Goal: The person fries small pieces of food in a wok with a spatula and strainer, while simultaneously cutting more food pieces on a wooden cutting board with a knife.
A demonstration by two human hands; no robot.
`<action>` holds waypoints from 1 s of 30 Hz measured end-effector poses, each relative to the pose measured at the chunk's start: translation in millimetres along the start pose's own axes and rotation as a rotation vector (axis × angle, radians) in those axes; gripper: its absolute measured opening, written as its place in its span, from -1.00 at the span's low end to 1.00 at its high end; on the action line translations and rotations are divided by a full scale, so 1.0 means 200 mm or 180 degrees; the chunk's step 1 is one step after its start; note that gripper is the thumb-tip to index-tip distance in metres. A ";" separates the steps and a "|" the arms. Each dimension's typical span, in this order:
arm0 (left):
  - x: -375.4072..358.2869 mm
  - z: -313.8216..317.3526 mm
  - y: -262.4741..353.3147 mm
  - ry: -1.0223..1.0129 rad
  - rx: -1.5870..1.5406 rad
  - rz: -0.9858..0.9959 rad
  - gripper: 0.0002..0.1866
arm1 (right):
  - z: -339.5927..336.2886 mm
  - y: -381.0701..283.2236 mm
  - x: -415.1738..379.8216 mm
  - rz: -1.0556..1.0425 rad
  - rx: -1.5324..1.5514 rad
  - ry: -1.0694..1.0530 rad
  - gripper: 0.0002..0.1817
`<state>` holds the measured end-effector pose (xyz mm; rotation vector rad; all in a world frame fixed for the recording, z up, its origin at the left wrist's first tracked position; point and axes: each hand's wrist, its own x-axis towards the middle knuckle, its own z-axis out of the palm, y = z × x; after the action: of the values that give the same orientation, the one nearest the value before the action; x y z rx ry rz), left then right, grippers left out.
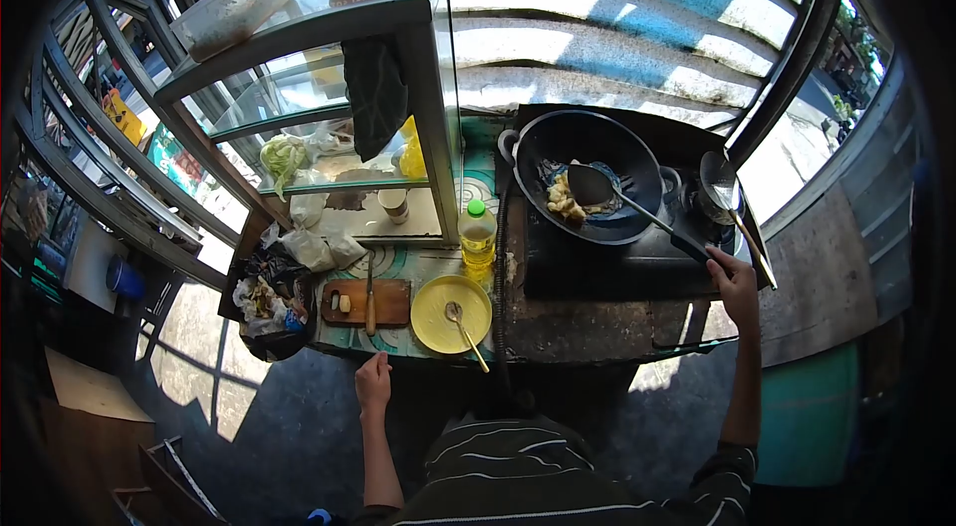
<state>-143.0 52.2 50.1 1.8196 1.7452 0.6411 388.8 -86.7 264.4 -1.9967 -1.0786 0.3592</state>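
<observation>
My right hand (735,289) is wrapped round the dark handle of a spatula (647,215). Its broad black blade rests inside a wok (543,142), against a clump of pale yellow, egg-like food (564,199). The wok sits on a black stove (568,267). My left hand (373,384) is held low in front of the counter's edge, fingers curled in, with nothing visible in it. Nearest to it are a wooden cutting board (339,312) with a knife (370,307) on it and a yellow plate (433,322) holding a spoon (454,311).
An oil bottle (478,235) with a green cap stands behind the plate. A glass-sided cabinet (443,128) rises at the back left. Plastic bags (269,312) crowd the counter's left end. Right of the wok, a metal strainer (719,177) lies over the second burner.
</observation>
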 end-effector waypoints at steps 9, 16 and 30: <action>0.00 0.02 -0.01 -0.0042 0.0018 -0.0016 -0.62 | 0.09 -0.10 -0.05 -0.0124 -0.1416 0.0342 -0.72; 0.04 0.02 -0.04 0.0255 -0.0038 0.0166 -0.58 | 0.18 0.21 0.18 -0.0319 -0.0957 0.0775 -0.72; 0.07 0.05 0.03 -0.0115 -0.0012 -0.0020 -0.64 | 0.42 0.56 0.24 0.1646 0.2062 -0.0004 -0.69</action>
<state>-131.3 65.0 46.9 1.8111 1.7244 0.6049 430.5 -37.8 131.3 -1.6408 -0.3452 0.8588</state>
